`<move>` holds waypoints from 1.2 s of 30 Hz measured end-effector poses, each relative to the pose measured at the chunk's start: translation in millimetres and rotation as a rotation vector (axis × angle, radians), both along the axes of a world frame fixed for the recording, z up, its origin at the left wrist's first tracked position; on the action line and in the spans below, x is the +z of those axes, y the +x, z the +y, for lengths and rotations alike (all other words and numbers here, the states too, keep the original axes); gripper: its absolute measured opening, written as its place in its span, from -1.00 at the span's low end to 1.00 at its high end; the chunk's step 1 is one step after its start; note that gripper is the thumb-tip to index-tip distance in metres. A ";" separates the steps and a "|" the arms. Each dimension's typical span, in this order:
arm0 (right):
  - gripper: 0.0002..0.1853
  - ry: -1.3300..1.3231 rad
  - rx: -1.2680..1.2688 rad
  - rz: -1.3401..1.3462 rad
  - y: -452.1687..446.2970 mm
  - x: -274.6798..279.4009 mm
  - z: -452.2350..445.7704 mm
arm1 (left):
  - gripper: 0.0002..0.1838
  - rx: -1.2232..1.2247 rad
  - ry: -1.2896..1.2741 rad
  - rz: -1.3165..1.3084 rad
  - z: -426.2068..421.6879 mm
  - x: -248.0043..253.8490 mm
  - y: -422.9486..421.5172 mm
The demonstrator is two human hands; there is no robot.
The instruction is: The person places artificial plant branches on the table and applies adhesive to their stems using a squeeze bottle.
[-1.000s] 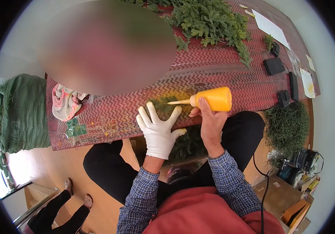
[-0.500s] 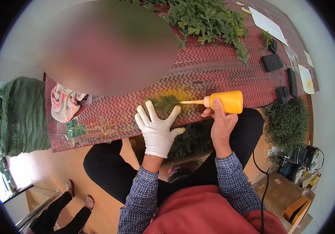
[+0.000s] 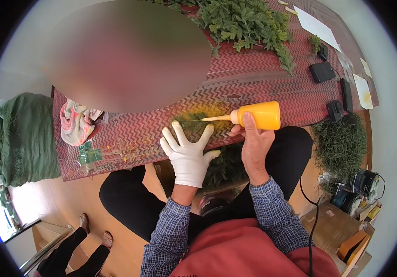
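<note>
My left hand point(image 3: 187, 154), in a white glove with yellowed fingertips, lies with spread fingers at the near edge of the red patterned table point(image 3: 254, 74). Its fingertips touch or nearly touch a small green sprig point(image 3: 193, 121) lying on a yellow-stained patch. Bare and wrapped round a yellow squeeze bottle point(image 3: 264, 115), my right hand point(image 3: 257, 145) keeps it on its side. The bottle's long pale nozzle points left, its thin tip over the sprig. Whether anything flows from the tip is too small to tell.
Green branches point(image 3: 244, 23) are heaped at the back. A pink and white cloth point(image 3: 76, 123) lies at left, black devices point(image 3: 322, 72) and white paper point(image 3: 317, 27) at right. A green bundle point(image 3: 27, 138) stands beyond the left end. Another person's legs point(image 3: 71, 247) show at lower left.
Over the last second the bottle in my right hand moved right, then back left, its tip passing over the sprig. My left hand has barely moved.
</note>
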State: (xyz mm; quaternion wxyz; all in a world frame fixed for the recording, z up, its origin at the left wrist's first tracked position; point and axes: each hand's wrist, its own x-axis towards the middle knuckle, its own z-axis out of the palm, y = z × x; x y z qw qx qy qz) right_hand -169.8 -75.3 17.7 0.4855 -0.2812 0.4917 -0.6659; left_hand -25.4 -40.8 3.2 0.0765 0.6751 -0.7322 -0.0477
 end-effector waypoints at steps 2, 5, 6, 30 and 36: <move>-0.80 0.014 0.038 0.023 -0.5 -3.7 -0.6 | -0.25 0.002 -0.001 -0.002 0.5 -1.1 -1.0; -0.80 0.011 0.059 0.028 4.8 -5.0 -2.8 | -0.25 -0.001 -0.003 -0.013 -0.1 -2.2 -1.2; -0.80 0.013 0.064 0.033 7.2 -5.2 -2.8 | -0.25 -0.004 -0.001 -0.013 0.7 -2.7 -0.8; -0.79 -0.025 -0.040 0.123 -18.2 2.0 11.1 | -0.22 -0.022 -0.002 -0.085 2.2 -4.7 -2.3; -0.79 -0.012 -0.033 0.103 -21.0 -5.9 9.4 | -0.25 -0.014 -0.017 -0.103 2.9 -7.8 -3.4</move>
